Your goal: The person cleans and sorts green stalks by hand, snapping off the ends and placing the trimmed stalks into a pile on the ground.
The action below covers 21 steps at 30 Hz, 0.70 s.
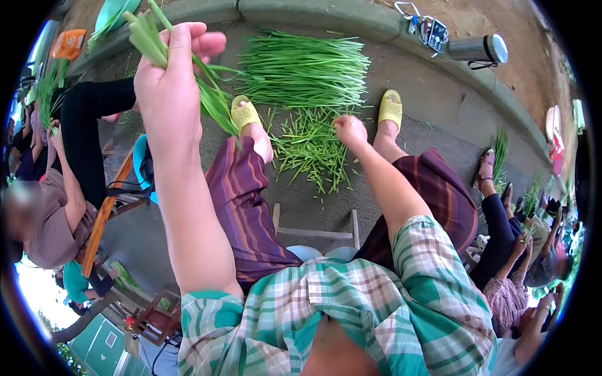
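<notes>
My left hand (pixel 169 78), raised at the upper left, is closed round a bunch of green stalks (pixel 147 41); long leaves hang down from it past the yellow slipper on that side. My right hand (pixel 350 131) is closed above the right edge of a heap of short cut stalk pieces (pixel 307 147); what it holds, if anything, is hidden. Beyond the heap lies a wide pile of long green stalks (pixel 304 69), laid side by side on the grey ground.
My feet in yellow slippers (pixel 390 108) flank the heap. A concrete kerb (pixel 326 14) runs behind, with a metal flask (pixel 476 49) and a small device (pixel 433 34). People sit at both sides, the left one beside a wooden chair (pixel 106 219).
</notes>
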{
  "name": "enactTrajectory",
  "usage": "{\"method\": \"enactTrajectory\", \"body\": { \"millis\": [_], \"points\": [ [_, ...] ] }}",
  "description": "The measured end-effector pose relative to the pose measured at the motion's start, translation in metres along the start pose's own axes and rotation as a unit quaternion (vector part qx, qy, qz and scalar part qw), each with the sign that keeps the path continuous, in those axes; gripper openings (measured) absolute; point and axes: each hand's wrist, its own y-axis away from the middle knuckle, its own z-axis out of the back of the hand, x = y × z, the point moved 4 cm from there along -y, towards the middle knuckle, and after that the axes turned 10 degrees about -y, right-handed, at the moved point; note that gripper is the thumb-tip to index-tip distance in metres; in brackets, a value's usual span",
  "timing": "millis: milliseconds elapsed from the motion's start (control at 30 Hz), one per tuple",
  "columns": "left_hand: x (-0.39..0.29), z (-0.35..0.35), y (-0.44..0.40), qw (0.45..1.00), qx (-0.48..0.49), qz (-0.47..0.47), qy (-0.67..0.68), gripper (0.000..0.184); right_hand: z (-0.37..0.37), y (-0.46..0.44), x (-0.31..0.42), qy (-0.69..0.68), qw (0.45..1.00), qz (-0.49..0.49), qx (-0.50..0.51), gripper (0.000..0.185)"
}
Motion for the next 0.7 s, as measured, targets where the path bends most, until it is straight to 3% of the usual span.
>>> {"method": "enactTrajectory", "body": {
  "millis": [167, 267, 333, 500, 700],
  "points": [
    [-0.006, -0.004, 0.024, 0.996, 0.05, 0.065, 0.023, 0.03, -0.005, -0.038, -0.003, 0.015, 0.996, 0.056, -0.073, 0.019],
    [-0.011, -0.006, 0.033, 0.996, 0.044, 0.077, 0.009, 0.022, -0.008, -0.054, 0.004, 0.056, 0.986, 0.117, -0.102, 0.03],
    [-0.011, -0.007, 0.036, 0.996, 0.04, 0.075, -0.03, 0.023, -0.009, -0.062, 0.008, 0.103, 0.986, 0.094, -0.096, 0.034],
    [-0.008, -0.007, 0.036, 0.995, 0.047, 0.051, -0.069, 0.024, -0.023, -0.072, 0.003, 0.232, 0.967, 0.068, -0.08, 0.026],
    [-0.007, -0.004, 0.039, 0.995, 0.059, 0.043, -0.071, 0.024, -0.026, -0.073, 0.002, 0.256, 0.956, 0.085, -0.111, 0.023]
  ]
}}
